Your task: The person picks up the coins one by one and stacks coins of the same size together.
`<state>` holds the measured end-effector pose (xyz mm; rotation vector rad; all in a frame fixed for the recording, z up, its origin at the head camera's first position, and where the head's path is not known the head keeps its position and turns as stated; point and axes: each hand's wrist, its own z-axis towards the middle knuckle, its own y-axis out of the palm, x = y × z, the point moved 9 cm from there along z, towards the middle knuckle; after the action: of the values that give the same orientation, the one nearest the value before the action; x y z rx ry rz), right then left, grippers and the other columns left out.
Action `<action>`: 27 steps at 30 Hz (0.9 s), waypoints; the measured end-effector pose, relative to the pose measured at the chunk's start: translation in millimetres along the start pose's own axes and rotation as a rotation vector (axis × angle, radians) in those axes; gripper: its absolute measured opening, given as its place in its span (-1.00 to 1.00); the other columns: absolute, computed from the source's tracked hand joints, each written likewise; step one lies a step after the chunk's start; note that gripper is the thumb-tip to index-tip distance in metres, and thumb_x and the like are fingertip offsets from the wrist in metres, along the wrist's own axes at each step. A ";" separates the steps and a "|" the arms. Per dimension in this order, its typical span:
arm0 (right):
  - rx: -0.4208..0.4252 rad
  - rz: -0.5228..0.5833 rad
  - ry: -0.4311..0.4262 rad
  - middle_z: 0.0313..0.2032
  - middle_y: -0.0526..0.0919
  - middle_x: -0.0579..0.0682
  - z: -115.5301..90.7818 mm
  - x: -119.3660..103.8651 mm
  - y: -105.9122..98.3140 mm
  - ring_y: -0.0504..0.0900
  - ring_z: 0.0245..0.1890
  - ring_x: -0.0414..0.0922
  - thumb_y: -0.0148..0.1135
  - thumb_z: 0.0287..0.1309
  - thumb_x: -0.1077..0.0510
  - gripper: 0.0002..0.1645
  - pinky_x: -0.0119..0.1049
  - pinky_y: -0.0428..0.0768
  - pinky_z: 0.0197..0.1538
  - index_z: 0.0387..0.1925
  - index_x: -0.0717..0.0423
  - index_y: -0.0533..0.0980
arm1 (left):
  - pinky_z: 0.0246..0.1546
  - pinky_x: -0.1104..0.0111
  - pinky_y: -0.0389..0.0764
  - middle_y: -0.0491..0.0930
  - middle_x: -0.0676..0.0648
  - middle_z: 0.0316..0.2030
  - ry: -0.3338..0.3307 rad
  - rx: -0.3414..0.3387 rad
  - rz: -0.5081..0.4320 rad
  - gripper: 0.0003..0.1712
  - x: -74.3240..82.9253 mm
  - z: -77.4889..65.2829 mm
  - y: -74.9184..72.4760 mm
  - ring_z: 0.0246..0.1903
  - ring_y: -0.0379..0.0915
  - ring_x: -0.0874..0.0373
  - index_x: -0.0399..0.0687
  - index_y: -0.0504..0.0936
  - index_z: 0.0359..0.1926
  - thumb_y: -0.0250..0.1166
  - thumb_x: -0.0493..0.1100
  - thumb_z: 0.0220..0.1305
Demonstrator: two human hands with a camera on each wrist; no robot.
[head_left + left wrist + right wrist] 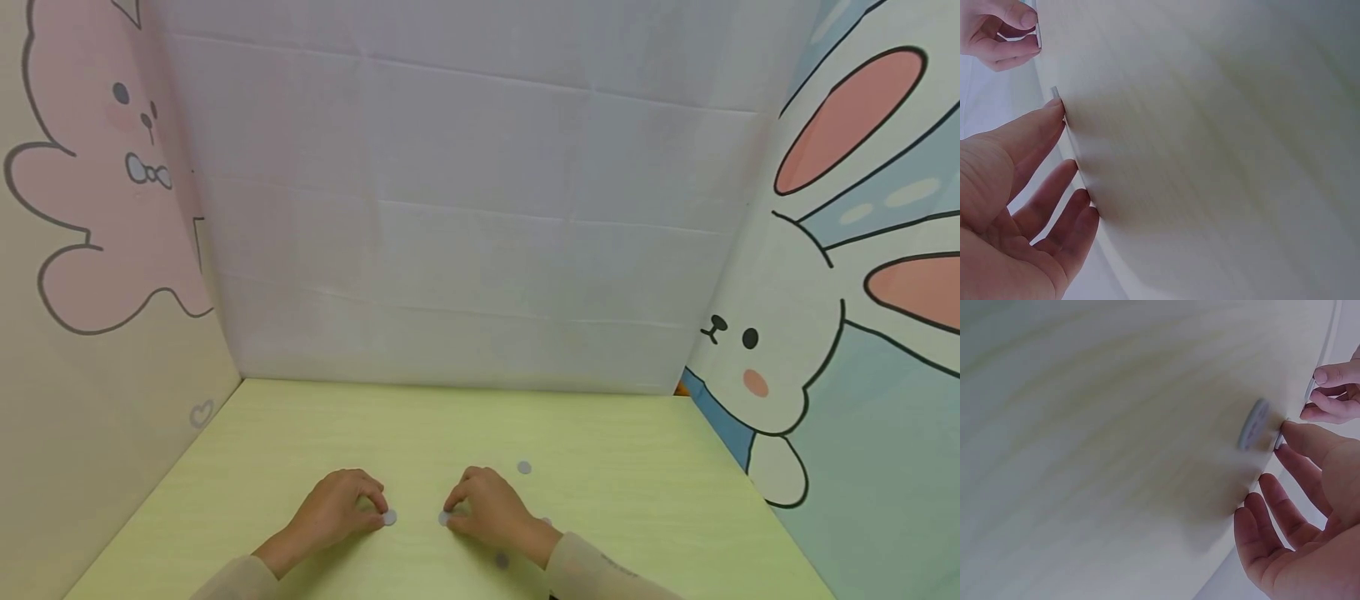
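Near the front of the table, my left hand (339, 506) pinches a small round light-grey disc (390, 517) between thumb and index finger. Across a short gap, my right hand (491, 510) holds a similar disc (443, 518) the same way. From the left wrist, the left disc (1055, 92) appears edge-on past the thumb, with the other fingertips at the tabletop. In the right wrist view, the right disc (1279, 439) sits between thumb and index finger, the remaining fingers resting low by the surface. A third disc (1252, 425) lies beside that hand, printed with faint marks.
On the pale yellow-green table (360, 425), one disc (524, 467) lies beyond the right hand. Another disc (547, 522) is partly hidden by the right wrist, and a darker, shaded one (502, 561) lies under the forearm. White cloth (465, 250) and cartoon-printed panels enclose the table.
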<state>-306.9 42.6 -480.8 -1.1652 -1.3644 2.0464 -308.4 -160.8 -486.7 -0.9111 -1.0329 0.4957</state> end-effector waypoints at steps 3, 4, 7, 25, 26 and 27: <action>-0.005 0.001 0.007 -0.27 0.67 -0.27 0.7 -0.6 1.0 0.46 -0.27 -0.38 0.62 0.17 0.04 -0.89 -0.44 0.57 -0.16 -0.26 -0.11 0.84 | 0.08 -0.17 0.66 0.80 0.03 -0.10 -0.002 0.000 -0.001 -0.83 -0.2 -0.2 -0.2 -0.05 0.69 -0.10 0.26 0.82 -0.43 0.69 -0.07 0.06; -0.007 0.000 0.009 -0.26 0.66 -0.27 0.9 -0.7 1.4 0.46 -0.27 -0.38 0.63 0.17 0.03 -0.88 -0.45 0.57 -0.17 -0.26 -0.11 0.84 | 0.08 -0.17 0.66 0.80 0.03 -0.10 0.000 0.000 -0.001 -0.83 -0.1 0.0 0.0 -0.05 0.69 -0.10 0.26 0.82 -0.43 0.69 -0.07 0.06; -0.009 -0.002 0.012 -0.26 0.66 -0.27 1.8 -1.5 2.1 0.45 -0.27 -0.38 0.63 0.17 0.03 -0.88 -0.45 0.57 -0.17 -0.25 -0.11 0.84 | 0.08 -0.17 0.66 0.80 0.04 -0.10 0.002 -0.001 -0.001 -0.83 -0.1 0.5 0.4 -0.05 0.69 -0.10 0.27 0.82 -0.43 0.69 -0.06 0.05; 0.007 -0.011 -0.006 -0.24 0.67 -0.22 4.6 -8.3 2.1 0.46 -0.26 -0.38 0.61 0.18 0.04 -0.88 -0.45 0.58 -0.13 -0.25 -0.07 0.84 | 0.06 -0.10 0.68 0.79 0.10 -0.11 0.027 0.009 0.018 -0.83 0.6 -0.8 -0.3 -0.06 0.69 -0.02 0.31 0.80 -0.42 0.68 -0.01 0.09; 0.008 -0.013 -0.007 -0.24 0.67 -0.22 4.6 -8.2 2.4 0.46 -0.26 -0.37 0.62 0.18 0.04 -0.87 -0.45 0.58 -0.12 -0.25 -0.07 0.84 | 0.06 -0.09 0.68 0.79 0.11 -0.12 0.027 0.011 0.019 -0.83 0.4 -0.7 -0.4 -0.06 0.69 -0.01 0.32 0.79 -0.42 0.68 0.00 0.09; 0.011 -0.015 -0.011 -0.24 0.67 -0.22 4.6 -8.3 2.4 0.46 -0.26 -0.37 0.62 0.18 0.04 -0.87 -0.45 0.58 -0.13 -0.25 -0.07 0.84 | 0.06 -0.09 0.68 0.79 0.11 -0.12 0.027 0.012 0.019 -0.83 0.3 -0.6 -0.5 -0.06 0.69 -0.01 0.32 0.79 -0.42 0.67 0.01 0.09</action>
<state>-305.7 33.1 -478.8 -1.1378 -1.3614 2.0497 -307.7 -161.1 -486.2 -0.9158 -0.9967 0.5041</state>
